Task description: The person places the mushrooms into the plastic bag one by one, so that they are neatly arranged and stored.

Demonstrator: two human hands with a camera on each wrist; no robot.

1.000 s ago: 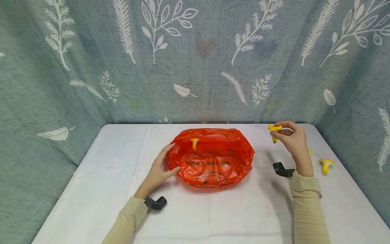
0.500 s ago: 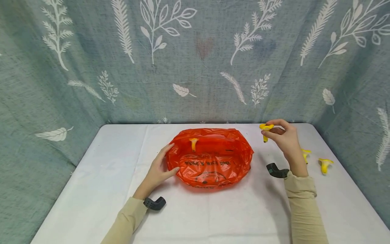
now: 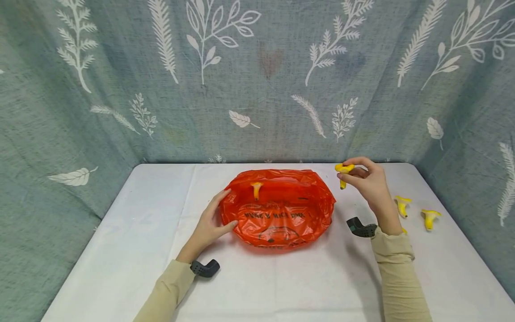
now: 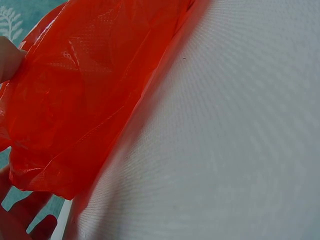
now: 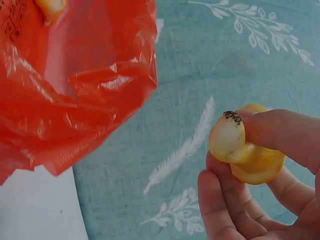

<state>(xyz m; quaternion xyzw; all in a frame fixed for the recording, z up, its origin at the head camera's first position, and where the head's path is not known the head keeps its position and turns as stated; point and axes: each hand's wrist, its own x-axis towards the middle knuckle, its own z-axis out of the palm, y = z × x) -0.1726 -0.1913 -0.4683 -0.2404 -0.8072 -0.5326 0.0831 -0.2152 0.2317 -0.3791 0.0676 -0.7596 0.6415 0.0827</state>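
A red plastic bag [image 3: 277,214] with dark print stands with its mouth spread wide in the middle of the white table. My left hand [image 3: 207,228] holds its left rim, thumb at the front and fingertips farther back; the left wrist view shows the thumb [image 4: 9,60] against the plastic. To the bag's right, above the table, my right hand [image 3: 368,183] pinches a yellow mushroom [image 3: 344,169] by its cap, stem down. The right wrist view shows the stem's dark, speckled end. Another yellow mushroom [image 3: 256,190] lies inside the bag.
Two yellow mushrooms, one nearer [image 3: 403,205] and one farther right [image 3: 430,219], lie on the table [image 3: 132,250]. A yellow bit [image 3: 404,231] peeks out beside the right wrist. A green leaf-patterned curtain [image 3: 273,103] encloses the back and sides.
My right hand has moved left toward the bag with the mushroom, bringing the mushroom behind its wrist into sight. The left hand and the bag have stayed in place.
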